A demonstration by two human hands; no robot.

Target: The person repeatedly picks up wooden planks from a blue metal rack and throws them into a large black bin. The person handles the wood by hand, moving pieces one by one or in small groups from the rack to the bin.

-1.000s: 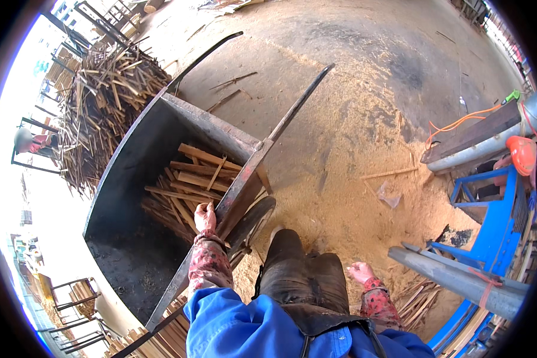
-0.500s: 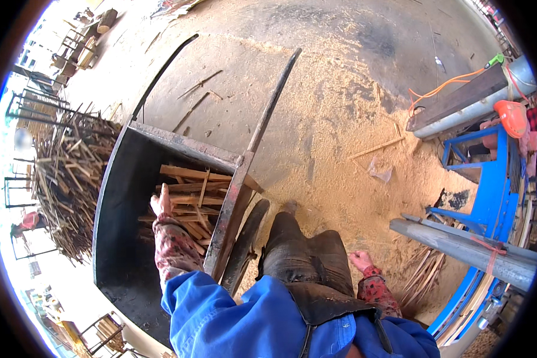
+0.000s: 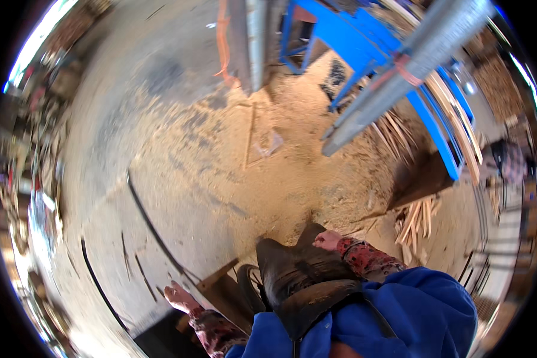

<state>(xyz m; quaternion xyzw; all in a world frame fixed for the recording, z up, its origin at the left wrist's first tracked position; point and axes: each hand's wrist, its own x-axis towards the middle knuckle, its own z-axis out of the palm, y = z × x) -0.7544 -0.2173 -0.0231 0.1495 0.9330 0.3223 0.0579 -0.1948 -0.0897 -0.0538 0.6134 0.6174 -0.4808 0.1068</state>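
My left hand [image 3: 181, 296] is over the near end of a dark metal cart [image 3: 164, 338], beside its rail. Blur hides how its fingers are set, and I see nothing in it. My right hand [image 3: 328, 240] hangs in front of my dark trousers, with its fingers curled in and nothing visible in them. A dark wheel [image 3: 250, 286] of the cart stands close to my left leg. Two long black handles, one a bent bar [image 3: 152, 230], reach out from the cart over the floor. Most of the cart's inside lies out of the picture.
Sawdust [image 3: 292, 179] covers the floor ahead. A blue metal stand [image 3: 364, 39] and a slanting grey pipe [image 3: 394, 80] are at the far right. Wood strips [image 3: 416, 227] lie in a heap to my right. An orange cord [image 3: 223, 42] hangs beside a post.
My view has swung to the right, so the cart moved to the lower left and the blue stand toward the middle. My left hand went from above the wood pieces to the cart's edge.
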